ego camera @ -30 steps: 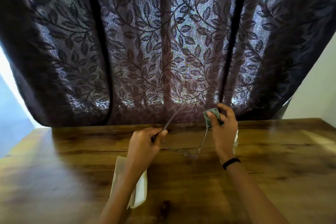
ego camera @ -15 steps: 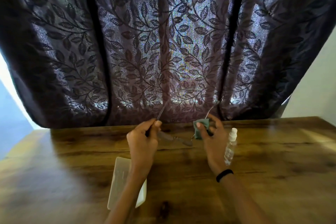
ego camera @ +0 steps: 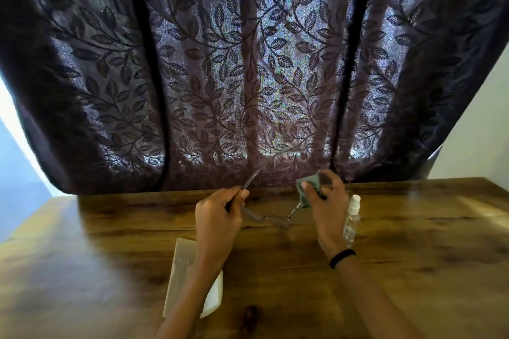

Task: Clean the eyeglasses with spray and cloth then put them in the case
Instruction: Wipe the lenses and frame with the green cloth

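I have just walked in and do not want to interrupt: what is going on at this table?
A person is wiping thin-framed eyeglasses above the brown wooden table. The left hand grips one temple arm, and the right hand pinches a small grey-green cloth around the other. A small clear plastic spray bottle with a white top stands on the table beside the right hand. A white rectangular case lies under the left forearm; the eyeglasses are not yet in it.
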